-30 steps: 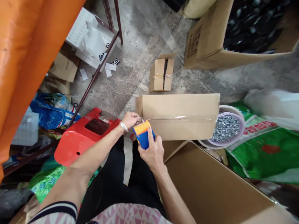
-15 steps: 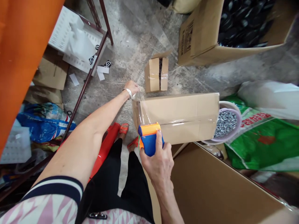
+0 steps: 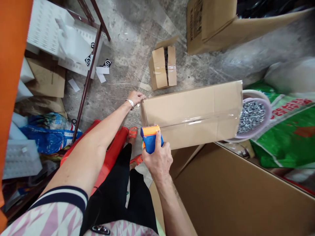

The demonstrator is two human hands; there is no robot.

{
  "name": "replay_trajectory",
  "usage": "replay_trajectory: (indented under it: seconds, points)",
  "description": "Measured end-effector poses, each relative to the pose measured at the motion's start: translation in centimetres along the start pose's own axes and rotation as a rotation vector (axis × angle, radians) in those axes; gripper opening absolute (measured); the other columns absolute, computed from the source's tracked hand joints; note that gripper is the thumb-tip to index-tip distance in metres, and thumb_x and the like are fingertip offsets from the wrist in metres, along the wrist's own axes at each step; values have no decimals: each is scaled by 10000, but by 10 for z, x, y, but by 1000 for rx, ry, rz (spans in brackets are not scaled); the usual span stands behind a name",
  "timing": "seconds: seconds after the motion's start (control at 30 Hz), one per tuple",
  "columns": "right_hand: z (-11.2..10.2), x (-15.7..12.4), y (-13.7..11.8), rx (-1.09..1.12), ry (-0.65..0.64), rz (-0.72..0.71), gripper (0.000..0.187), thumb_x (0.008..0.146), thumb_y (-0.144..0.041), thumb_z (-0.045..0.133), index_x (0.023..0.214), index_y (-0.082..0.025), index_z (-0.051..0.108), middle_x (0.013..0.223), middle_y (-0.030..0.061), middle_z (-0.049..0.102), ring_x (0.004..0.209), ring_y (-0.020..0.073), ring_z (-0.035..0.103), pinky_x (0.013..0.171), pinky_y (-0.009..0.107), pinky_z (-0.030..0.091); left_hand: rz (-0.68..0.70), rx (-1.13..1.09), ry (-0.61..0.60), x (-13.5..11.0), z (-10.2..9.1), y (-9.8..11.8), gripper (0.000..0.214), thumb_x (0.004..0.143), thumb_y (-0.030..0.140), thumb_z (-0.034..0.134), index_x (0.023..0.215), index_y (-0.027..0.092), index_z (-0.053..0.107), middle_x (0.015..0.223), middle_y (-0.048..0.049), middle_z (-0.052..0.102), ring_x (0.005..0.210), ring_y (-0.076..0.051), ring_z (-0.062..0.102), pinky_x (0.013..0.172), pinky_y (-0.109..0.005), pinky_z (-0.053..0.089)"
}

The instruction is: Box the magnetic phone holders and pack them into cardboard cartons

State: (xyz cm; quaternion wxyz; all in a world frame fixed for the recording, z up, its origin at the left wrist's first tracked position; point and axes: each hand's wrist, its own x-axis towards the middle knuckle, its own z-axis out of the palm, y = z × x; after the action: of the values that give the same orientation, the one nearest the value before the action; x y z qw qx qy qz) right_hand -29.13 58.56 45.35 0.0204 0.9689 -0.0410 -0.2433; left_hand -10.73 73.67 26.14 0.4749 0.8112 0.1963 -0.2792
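Note:
My right hand (image 3: 158,159) grips a blue and orange tape dispenser (image 3: 152,139), its index finger stretched along the top. The dispenser is at the near left corner of a long cardboard box (image 3: 192,105), which has clear tape along its middle seam. At the far left corner of the box is my left hand (image 3: 136,97), fingers pinched together and a bracelet on the wrist. A bit of clear tape (image 3: 142,104) shows faintly at the box edge by these fingers; its end is hard to make out.
A small taped carton (image 3: 159,67) stands on the floor beyond the box. To the right are a basket of metal screws (image 3: 253,118) and a green sack (image 3: 292,141). A large carton (image 3: 236,186) is at near right, a metal rack (image 3: 85,85) and red stool (image 3: 105,164) left.
The dispenser and my right hand have moved slightly left and up in view. The box appears larger and tilted. The tape strip seen stretched from my left hand is now barely visible.

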Motion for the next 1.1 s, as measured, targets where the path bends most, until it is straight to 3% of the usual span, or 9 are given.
replay_trajectory:
  seconds: [0.1,0.13,0.2,0.3,0.43,0.63,0.8,0.93,1.1]
  points:
    - [-3,3,-2,18,-61,24,796,805,-449,596,1521,-184,368,971,106,496,872,272,544,722,377,469,40,170,94,-11,-17,0,769,725,270,751,1445,152,507,1300,-143,621,1188,-269,583,1034,-331,432]
    - [-5,4,-2,27,-81,24,808,795,-438,608,1523,-188,363,983,112,500,879,276,548,731,386,472,72,208,135,-19,-21,3,794,747,243,723,1486,156,447,1372,-153,570,1249,-271,544,1081,-345,399]
    - [-9,5,-4,49,-100,22,827,787,-417,619,1532,-184,345,1005,127,504,887,284,555,743,401,477,180,237,177,-41,-22,14,648,836,229,602,1467,165,471,1425,-146,528,1312,-261,493,1137,-368,346]
    - [-11,3,-6,78,-94,12,834,801,-414,615,1539,-163,318,1023,147,503,883,285,555,749,415,478,285,223,122,-82,3,35,533,918,371,495,1410,168,526,1478,-143,479,1405,-305,378,1177,-461,280]
    - [2,-23,10,111,-46,-53,852,790,-395,634,1540,-166,302,1015,136,492,861,259,534,750,398,474,191,203,158,-112,48,51,741,878,561,530,1500,180,398,1576,-155,335,1468,-390,208,1169,-561,230]
    - [57,-119,100,129,102,-97,768,793,-356,591,1510,-186,375,909,71,450,813,227,481,684,328,452,186,259,343,-113,78,54,698,905,575,484,1501,222,396,1573,-106,321,1392,-369,259,1123,-567,236]
    - [108,-183,165,165,175,-115,799,793,-325,577,1538,-220,306,882,45,425,805,217,462,653,298,431,274,252,429,-111,92,51,758,869,671,469,1471,212,439,1523,-75,375,1363,-336,198,1129,-534,147]
    - [137,-201,188,174,172,-118,859,767,-297,597,1552,-234,254,889,44,427,809,225,469,650,300,432,283,304,480,-109,96,50,812,815,718,456,1488,266,420,1522,-52,388,1336,-333,249,1086,-496,206]
    - [154,-197,194,202,140,-119,857,777,-305,597,1556,-221,250,905,48,436,809,220,475,689,313,450,299,352,504,-108,95,51,934,725,871,337,1414,259,490,1484,-44,465,1319,-303,284,1063,-454,206]
